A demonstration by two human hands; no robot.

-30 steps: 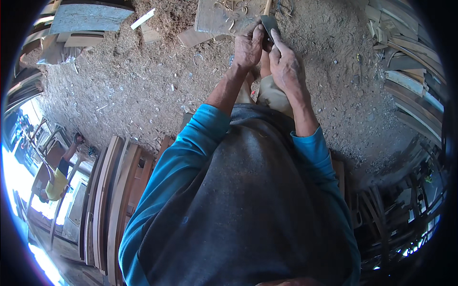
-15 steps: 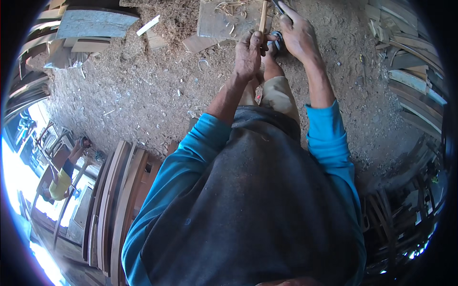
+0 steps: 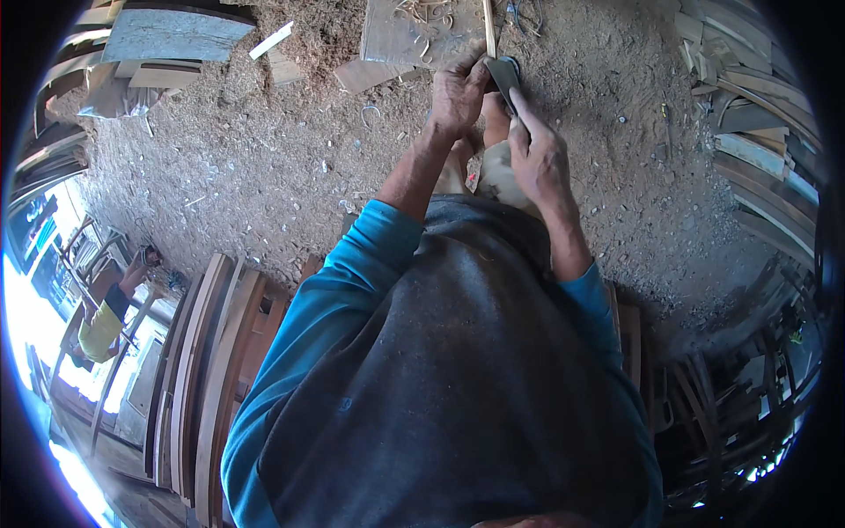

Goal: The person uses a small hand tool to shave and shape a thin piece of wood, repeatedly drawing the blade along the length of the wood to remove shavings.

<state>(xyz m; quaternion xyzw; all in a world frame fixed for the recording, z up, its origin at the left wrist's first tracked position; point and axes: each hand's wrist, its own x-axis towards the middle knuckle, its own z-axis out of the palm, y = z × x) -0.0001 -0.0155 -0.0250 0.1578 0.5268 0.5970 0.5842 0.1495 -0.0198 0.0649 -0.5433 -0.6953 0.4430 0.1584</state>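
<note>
My left hand is closed round the near end of a thin pale wooden stick, which points away from me past the top of the picture. A flat, dark, blade-like tool lies against the stick beside my left fingers. My right hand grips its near end, the index finger stretched along it. My palm hides the tool's handle, and its exact kind is unclear. Just left of the stick is a brown board with curled wood shavings on it.
Sawdust and chips cover the ground. Stacked planks stand at lower left and along the right. A grey-blue board tops a wood pile at upper left. Another person in a yellow top is at far left.
My right hand has come toward me, drawing the dark tool from beyond the stick's held end down beside my left fingers. My left hand stays round the stick, nearly in place.
</note>
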